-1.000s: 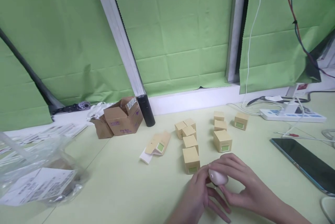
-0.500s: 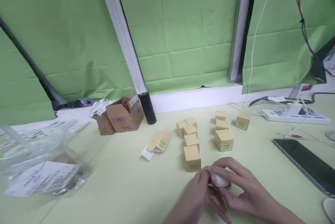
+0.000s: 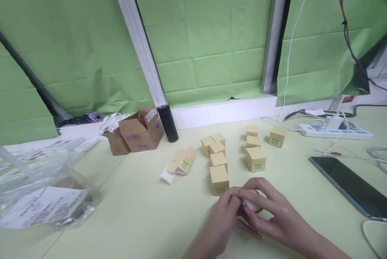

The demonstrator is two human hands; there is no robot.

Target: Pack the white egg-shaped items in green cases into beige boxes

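Between my two hands is a small white rounded object (image 3: pixel 251 205), mostly covered by fingers, so its kind is unclear. My left hand (image 3: pixel 228 214) has its fingers curled around the object's left side. From the right, my right hand (image 3: pixel 269 208) closes over it, with fingers on top and the thumb at the near side. Just beyond my left hand stands a small tan cardboard box (image 3: pixel 219 179) with a green label, the nearest of a row of several. A second row of similar boxes (image 3: pixel 255 159) stands farther right.
A flattened tan carton (image 3: pixel 182 161) lies left of the boxes. Farther back are an open brown box (image 3: pixel 142 133) and a black cylinder (image 3: pixel 168 124). A clear plastic bag (image 3: pixel 54 194) lies at left. At right are a phone (image 3: pixel 347 184) and a white power strip (image 3: pixel 314 130).
My fingers have closed further over the white object, and less of it shows. The whole view has shifted slightly.
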